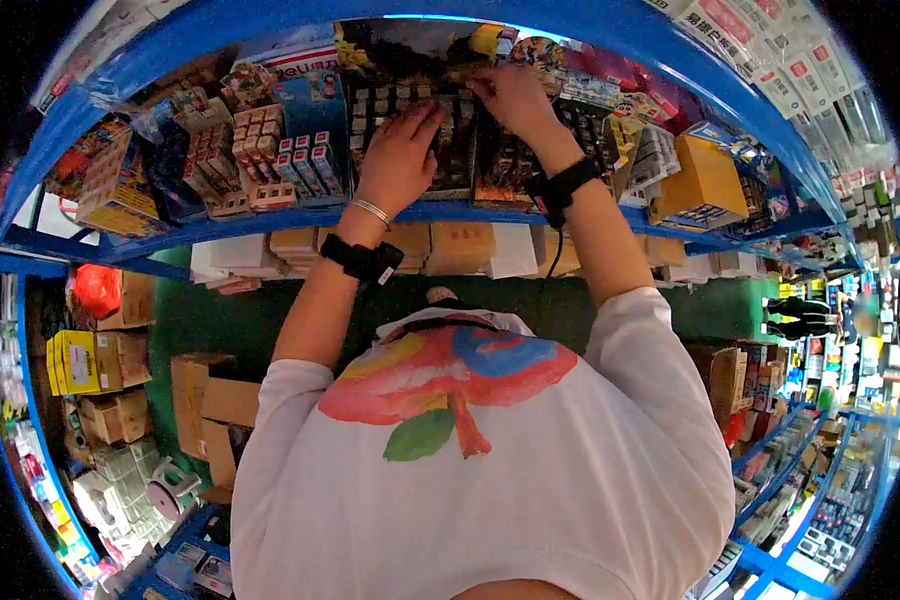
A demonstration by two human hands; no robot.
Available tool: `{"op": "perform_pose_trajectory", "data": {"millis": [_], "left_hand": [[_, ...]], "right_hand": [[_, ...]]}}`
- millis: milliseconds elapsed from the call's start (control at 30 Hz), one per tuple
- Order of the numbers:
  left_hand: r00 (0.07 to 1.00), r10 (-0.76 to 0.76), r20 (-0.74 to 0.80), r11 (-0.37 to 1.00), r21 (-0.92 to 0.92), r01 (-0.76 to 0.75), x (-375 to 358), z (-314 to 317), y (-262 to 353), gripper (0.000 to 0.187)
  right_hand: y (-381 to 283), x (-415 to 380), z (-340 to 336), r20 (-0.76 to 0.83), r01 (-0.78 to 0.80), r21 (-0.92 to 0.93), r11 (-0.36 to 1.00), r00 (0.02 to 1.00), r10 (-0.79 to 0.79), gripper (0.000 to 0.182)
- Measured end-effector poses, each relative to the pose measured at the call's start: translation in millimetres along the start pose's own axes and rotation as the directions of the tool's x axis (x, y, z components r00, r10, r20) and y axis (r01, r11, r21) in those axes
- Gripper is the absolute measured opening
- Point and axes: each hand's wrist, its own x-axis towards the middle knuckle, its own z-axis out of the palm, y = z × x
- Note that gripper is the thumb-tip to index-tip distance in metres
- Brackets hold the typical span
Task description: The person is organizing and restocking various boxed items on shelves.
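Observation:
Both arms reach forward onto a shelf. My left hand (pixel 400 155) lies with its fingers spread over rows of small dark boxes with pale tops (pixel 370 104) and holds nothing. Farther right, my right hand (pixel 518 98) is bent at the back edge of those rows, thumb and fingers drawn together; what they grip, if anything, is too small to make out. Below it are dark patterned packs (pixel 505 165). A blue box (pixel 315 105) stands left of the rows. Each wrist wears a black strap.
The blue shelf edge (pixel 440 211) runs across in front of me. A yellow box (pixel 702 185) stands on the shelf at the right. Open cardboard boxes (pixel 192 400) are on the floor at the left. At the far right, a person (pixel 802 318) is in the aisle.

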Motion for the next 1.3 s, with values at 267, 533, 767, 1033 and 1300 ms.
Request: {"op": "perform_pose_trajectory", "data": {"millis": [267,533,767,1033,1300], "left_hand": [[0.998,0.045,-0.049,0.992,0.123,-0.039,-3.3,11.2,1.2,0.061],[0.999,-0.003,0.034,0.972,0.233,-0.005,2.5,11.8,6.7,0.056],[0.999,0.034,0.013,0.982,0.188,-0.036,1.5,6.7,3.1,0.053],[0.998,0.064,-0.011,0.981,0.183,-0.061,3.7,12.5,-1.0,0.059],[0.999,0.05,0.001,0.982,0.182,-0.049,2.2,11.8,0.1,0.06]], "right_hand": [[-10.4,12.8,22.2,0.089,0.004,-0.297,0.955,0.996,0.023,0.038],[1.1,19.4,26.9,0.171,0.085,-0.165,0.983,0.984,-0.056,0.039],[-18.3,16.1,5.7,0.175,0.002,-0.149,0.989,0.984,0.024,0.025],[-27.2,13.6,-6.2,-0.012,0.046,-0.117,0.992,0.999,-0.048,0.021],[-22.3,18.2,7.8,-0.009,0.042,-0.09,0.995,0.999,-0.043,0.019]]}}
